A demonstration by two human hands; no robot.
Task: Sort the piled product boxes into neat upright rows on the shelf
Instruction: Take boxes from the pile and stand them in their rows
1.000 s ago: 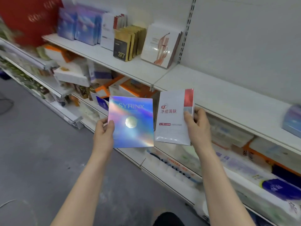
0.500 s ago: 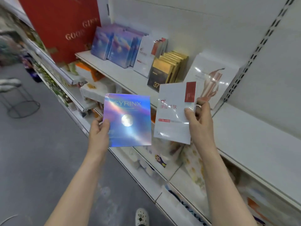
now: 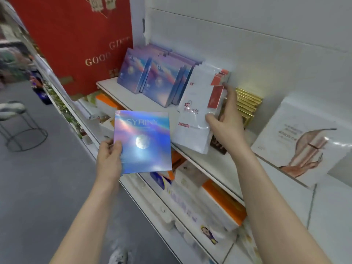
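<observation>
I see a glossy holographic box, a shiny film-wrapped white box, metallic gold boxes and a matt white shelf.

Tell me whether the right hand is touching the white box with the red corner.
Touching. In the head view the right hand grips the white box, thumb on its front, fingers curled round its right edge.

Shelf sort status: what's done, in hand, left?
Done: rainbow boxes, white boxes and gold boxes stand upright in rows on the shelf. In hand: the right hand holds a white box at the white row; the left hand holds a rainbow box clear of the shelf. Left: seat both; lower-shelf boxes look piled flat.
</observation>
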